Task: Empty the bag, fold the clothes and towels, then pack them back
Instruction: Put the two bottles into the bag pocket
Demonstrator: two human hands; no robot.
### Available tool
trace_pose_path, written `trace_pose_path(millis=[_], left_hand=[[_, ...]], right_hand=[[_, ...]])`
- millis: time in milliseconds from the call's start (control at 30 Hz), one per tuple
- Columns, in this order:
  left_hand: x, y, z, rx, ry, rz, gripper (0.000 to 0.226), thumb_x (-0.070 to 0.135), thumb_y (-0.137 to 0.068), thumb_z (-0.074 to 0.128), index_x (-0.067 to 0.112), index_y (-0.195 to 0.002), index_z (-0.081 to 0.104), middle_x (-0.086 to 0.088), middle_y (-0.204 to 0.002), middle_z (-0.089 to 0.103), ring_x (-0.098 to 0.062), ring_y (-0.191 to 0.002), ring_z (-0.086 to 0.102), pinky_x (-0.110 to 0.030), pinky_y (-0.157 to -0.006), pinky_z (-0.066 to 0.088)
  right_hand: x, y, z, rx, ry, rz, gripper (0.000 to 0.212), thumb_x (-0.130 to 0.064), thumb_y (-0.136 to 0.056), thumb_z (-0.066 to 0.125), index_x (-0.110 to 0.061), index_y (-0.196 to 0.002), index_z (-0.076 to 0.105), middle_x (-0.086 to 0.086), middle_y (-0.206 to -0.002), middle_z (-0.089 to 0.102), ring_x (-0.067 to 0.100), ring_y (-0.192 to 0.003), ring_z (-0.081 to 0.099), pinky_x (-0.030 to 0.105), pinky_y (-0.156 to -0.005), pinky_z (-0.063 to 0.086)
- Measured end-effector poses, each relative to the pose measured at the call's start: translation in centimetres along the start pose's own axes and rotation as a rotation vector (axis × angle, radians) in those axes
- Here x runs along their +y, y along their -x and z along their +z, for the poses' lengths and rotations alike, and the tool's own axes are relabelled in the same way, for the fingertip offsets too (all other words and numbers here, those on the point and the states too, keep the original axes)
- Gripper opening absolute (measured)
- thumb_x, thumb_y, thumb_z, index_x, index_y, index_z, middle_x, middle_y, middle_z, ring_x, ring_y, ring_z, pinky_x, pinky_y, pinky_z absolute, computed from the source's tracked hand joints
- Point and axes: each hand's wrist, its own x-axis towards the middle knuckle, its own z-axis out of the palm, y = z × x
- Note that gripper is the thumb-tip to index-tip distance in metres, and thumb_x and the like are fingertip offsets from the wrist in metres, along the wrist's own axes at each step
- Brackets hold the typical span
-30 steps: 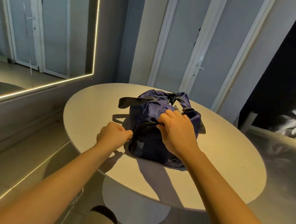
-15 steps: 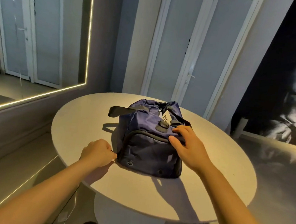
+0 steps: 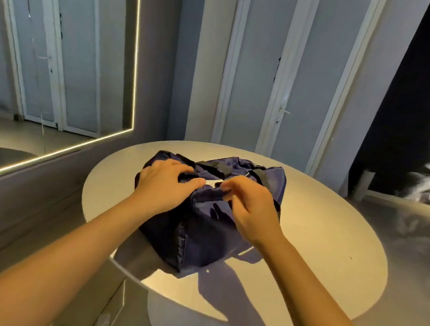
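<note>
Navy nylon duffel bag [image 3: 202, 230] sits mid-frame on the round white pedestal table [image 3: 319, 238], toward the table's lower-left edge.

Shell is thin and crumpled and sags between the hands, so it's soft with no frame, probably slick. It bulges, so likely full. If it's only cloth inside, I'd guess fairly light.

Left hand [image 3: 164, 184] is on the bag's top left, fingers curled into the fabric, thumb reaching toward centre. Right hand [image 3: 251, 208] is at top centre, fingers bunched in a narrow pinch on the top seam. Could be the zip pull, too dim to tell.

Hold points: black webbing straps [image 3: 216, 167] for lifting. To open it, pin the shell beside the zip, or the fabric will just follow the pull.

Tabletop looks smooth and glossy, so the bag may slide.

Room: LED-edged wall mirror [image 3: 61, 56] upper left, pale panelled doors [image 3: 295, 78] top centre.
</note>
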Motion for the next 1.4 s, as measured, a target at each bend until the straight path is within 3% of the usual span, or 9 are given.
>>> trace_pose_path(millis=[67,267,433,533,633,867,1067,1300,1400], left_hand=[[-1.0,0.6,0.5,-0.088,-0.024,-0.003,0.07,0.082,-0.083,0.049,0.042,-0.14,0.057,0.006,-0.153,0.049,-0.023,-0.144,0.038,-0.053,-0.119,0.026],[-3.3,0.9,0.4,-0.124,-0.015,0.08,0.092,0.091,-0.066,0.032,0.047,-0.145,0.047,0.011,-0.16,0.037,-0.017,-0.151,0.025,-0.054,-0.124,0.012],[-5.7,-0.8,-2.1,-0.111,0.063,0.069,0.074,0.082,-0.071,0.056,0.042,-0.133,0.062,0.012,-0.141,0.059,-0.016,-0.135,0.05,-0.051,-0.117,0.034],[-4.6,-1.3,-3.3,0.066,0.076,-0.027,0.039,0.039,-0.087,0.075,0.03,-0.125,0.071,0.004,-0.131,0.068,-0.022,-0.124,0.06,-0.045,-0.112,0.042],[-0.4,0.5,-2.3,0.25,-0.001,0.17,0.025,0.032,-0.094,0.068,0.021,-0.115,0.077,0.001,-0.121,0.072,-0.023,-0.115,0.062,-0.042,-0.108,0.04],[1.1,5.8,7.7,0.037,-0.384,0.441,0.052,0.048,-0.104,0.031,0.024,-0.133,0.066,-0.004,-0.14,0.061,-0.026,-0.132,0.05,-0.046,-0.117,0.032],[-0.6,6.6,9.7,0.04,-0.418,0.463,0.044,0.045,-0.105,0.036,0.029,-0.132,0.067,-0.004,-0.141,0.057,-0.031,-0.131,0.048,-0.048,-0.108,0.037],[-0.9,6.4,9.8,0.061,-0.374,0.437,0.044,0.046,-0.103,0.035,0.034,-0.131,0.067,-0.002,-0.129,0.058,-0.029,-0.123,0.05,-0.047,-0.105,0.036],[-0.9,6.3,9.8,0.045,-0.363,0.425,0.045,0.047,-0.103,0.035,0.034,-0.131,0.068,-0.003,-0.129,0.058,-0.028,-0.123,0.051,-0.047,-0.105,0.036]], right_hand=[[2.8,-1.5,-0.3,0.074,0.043,0.087,0.034,-0.011,-0.094,0.042,-0.014,-0.116,0.067,0.002,-0.116,0.066,0.021,-0.103,0.062,0.044,-0.093,0.052],[9.4,-4.5,0.4,-0.39,0.457,0.126,0.052,-0.012,-0.097,0.051,-0.03,-0.146,0.049,-0.005,-0.154,0.046,0.022,-0.147,0.032,0.055,-0.123,0.011],[7.9,-1.7,-0.2,-0.347,0.6,0.005,0.03,-0.021,-0.099,0.055,-0.033,-0.122,0.068,-0.004,-0.12,0.071,0.027,-0.108,0.059,0.039,-0.103,0.035],[5.2,0.7,0.5,-0.346,0.652,0.024,0.023,-0.027,-0.101,0.05,-0.028,-0.112,0.069,0.0,-0.108,0.072,0.028,-0.099,0.064,0.034,-0.089,0.045],[3.0,2.5,1.6,-0.371,0.625,0.105,0.029,-0.029,-0.103,0.047,-0.029,-0.126,0.064,0.002,-0.119,0.07,0.029,-0.107,0.064,0.036,-0.087,0.051],[3.1,5.5,0.7,-0.352,0.299,0.118,0.026,-0.025,-0.101,0.051,-0.026,-0.112,0.075,0.0,-0.102,0.076,0.025,-0.088,0.067,0.041,-0.076,0.054],[6.6,-0.4,-3.6,0.173,0.261,0.238,0.02,-0.024,-0.1,0.057,-0.019,-0.096,0.076,-0.002,-0.085,0.074,0.02,-0.075,0.065,0.039,-0.071,0.056],[12.7,-9.4,-2.9,-0.316,0.771,0.502,0.038,-0.042,-0.085,0.076,-0.012,-0.104,0.065,0.008,-0.096,0.065,0.031,-0.087,0.062,0.042,-0.078,0.058],[13.6,-10.1,-2.4,-0.291,0.775,0.532,0.033,-0.036,-0.09,0.072,-0.009,-0.107,0.067,0.011,-0.091,0.062,0.032,-0.085,0.062,0.039,-0.072,0.054]])
